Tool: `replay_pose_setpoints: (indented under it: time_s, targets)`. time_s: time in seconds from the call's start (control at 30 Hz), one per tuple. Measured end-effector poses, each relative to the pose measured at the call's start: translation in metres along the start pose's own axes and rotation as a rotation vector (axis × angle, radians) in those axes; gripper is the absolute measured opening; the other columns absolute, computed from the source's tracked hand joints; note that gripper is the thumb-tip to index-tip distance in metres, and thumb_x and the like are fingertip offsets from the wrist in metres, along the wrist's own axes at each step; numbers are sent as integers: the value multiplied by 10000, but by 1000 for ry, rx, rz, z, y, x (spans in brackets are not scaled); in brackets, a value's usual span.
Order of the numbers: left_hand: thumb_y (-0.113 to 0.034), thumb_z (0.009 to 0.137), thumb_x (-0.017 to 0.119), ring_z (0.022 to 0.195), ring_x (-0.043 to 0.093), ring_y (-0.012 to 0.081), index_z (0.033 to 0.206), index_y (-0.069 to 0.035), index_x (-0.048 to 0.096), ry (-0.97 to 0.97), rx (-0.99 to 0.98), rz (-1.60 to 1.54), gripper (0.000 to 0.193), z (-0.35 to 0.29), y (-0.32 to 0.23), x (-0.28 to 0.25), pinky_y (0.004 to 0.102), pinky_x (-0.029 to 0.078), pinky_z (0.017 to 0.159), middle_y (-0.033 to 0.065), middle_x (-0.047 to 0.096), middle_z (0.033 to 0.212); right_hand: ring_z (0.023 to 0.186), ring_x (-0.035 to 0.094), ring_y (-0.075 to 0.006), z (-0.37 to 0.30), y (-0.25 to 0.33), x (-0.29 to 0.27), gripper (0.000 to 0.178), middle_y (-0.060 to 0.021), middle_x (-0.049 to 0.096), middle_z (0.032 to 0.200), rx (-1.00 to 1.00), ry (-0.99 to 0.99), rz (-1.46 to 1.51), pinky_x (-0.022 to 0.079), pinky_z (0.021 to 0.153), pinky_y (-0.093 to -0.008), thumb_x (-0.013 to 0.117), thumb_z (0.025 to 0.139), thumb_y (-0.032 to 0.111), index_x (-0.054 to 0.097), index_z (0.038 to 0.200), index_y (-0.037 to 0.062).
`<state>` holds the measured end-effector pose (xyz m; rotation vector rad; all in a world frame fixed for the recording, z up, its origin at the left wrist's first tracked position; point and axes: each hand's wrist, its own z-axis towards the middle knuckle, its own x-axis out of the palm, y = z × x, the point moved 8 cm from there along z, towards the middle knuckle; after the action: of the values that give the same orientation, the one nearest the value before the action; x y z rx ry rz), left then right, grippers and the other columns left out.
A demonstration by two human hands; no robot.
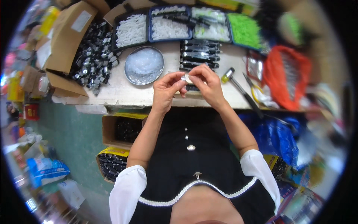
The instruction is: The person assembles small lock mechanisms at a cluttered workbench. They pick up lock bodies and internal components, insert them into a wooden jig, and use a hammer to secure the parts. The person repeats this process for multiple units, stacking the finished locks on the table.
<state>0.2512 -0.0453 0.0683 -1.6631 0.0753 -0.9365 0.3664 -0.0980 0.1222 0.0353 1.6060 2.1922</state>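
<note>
Over the front of the worktable my two hands meet with their fingertips close together. My left hand is closed in a pinch on a small white piece. Right beside it, my right hand pinches too, its fingertips at a pale bit too small to name. Just behind the hands lies a row of black, clear-sided cylindrical parts, partly covered by my right hand. A round metal dish to the left holds clear, small pieces.
Trays of white pieces and green pieces line the back. At left, black and silver parts spill from a cardboard box. On the right lie a hammer, yellow-handled scissors and a red bag.
</note>
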Motion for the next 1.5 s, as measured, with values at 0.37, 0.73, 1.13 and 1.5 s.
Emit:
replay_pose_setpoints:
  time_s: [0.37, 0.73, 1.13, 1.5]
  targets:
    - [-29, 791, 636, 586, 570, 93, 997, 17, 587, -27, -38, 39, 216, -5, 9, 4, 197, 461, 463, 61, 603, 759, 728, 534, -205, -8, -7, 6, 60, -89, 529, 804, -108, -25, -53, 432, 612, -283, 589, 763, -13, 542, 801, -9]
    - [-1, 719, 666, 580, 450, 39, 921, -15, 648, -94, 106, 662, 204, 0, 2, -22, 188, 386, 504, 1, 529, 751, 843, 448, -220, -22, -33, 17, 84, -38, 504, 818, -202, 116, -609, 282, 704, -363, 603, 743, 82, 541, 801, 77]
    - [-46, 661, 692, 627, 567, 190, 832, -20, 642, 72, 130, 1213, 179, 15, 10, -3, 303, 451, 583, 91, 571, 752, 833, 467, -222, -17, -36, 17, 110, -39, 522, 836, -199, 173, -654, 298, 721, -354, 599, 737, 71, 552, 835, 89]
    - [-203, 673, 705, 698, 618, 292, 753, -42, 653, 359, 27, 1467, 186, 94, -9, 51, 383, 467, 645, 150, 631, 717, 806, 571, -330, -16, -57, -184, 107, -162, 564, 870, 62, -290, -964, 448, 689, -407, 522, 783, 53, 585, 859, 10]
